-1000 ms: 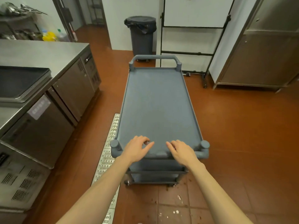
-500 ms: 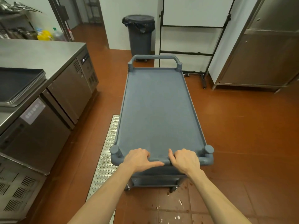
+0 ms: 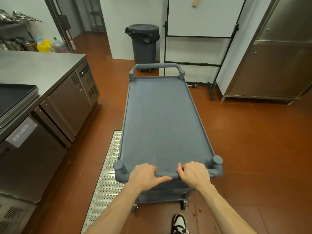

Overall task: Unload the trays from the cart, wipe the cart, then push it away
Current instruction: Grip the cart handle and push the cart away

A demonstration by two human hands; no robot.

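At far left, on the steel bench [image 3: 42, 68]: stack of dark trays [image 3: 15, 98], lying flat, partly cut off by the frame edge. Behind the bench, bottles and a yellow container [image 3: 44, 46] against the wall. Under the bench top, steel cabinet doors and a vent grille. Along the red tile floor [image 3: 253, 141], beside the bench: perforated metal drain grate [image 3: 108, 179], running just left of the cart.

Centre: grey cart [image 3: 162, 125], top shelf bare, long axis pointing away from the camera, far handle [image 3: 156, 66] close to a lidded grey trash bin [image 3: 145, 43] with black liner. Near handle bar [image 3: 166, 175] gripped by both hands. Left hand [image 3: 145, 176] clenched over the bar, thumb stretched along it toward the middle. Right hand [image 3: 195, 174] wrapped round the same bar, just right of centre; the two hands near each other, not touching. Casters visible below the lower shelf.

Bottom centre: one black-and-white shoe [image 3: 179, 223] on the tiles behind the cart.

Right: black-framed white panel [image 3: 200, 22] on wheels, then a steel cabinet [image 3: 278, 65] standing on legs.
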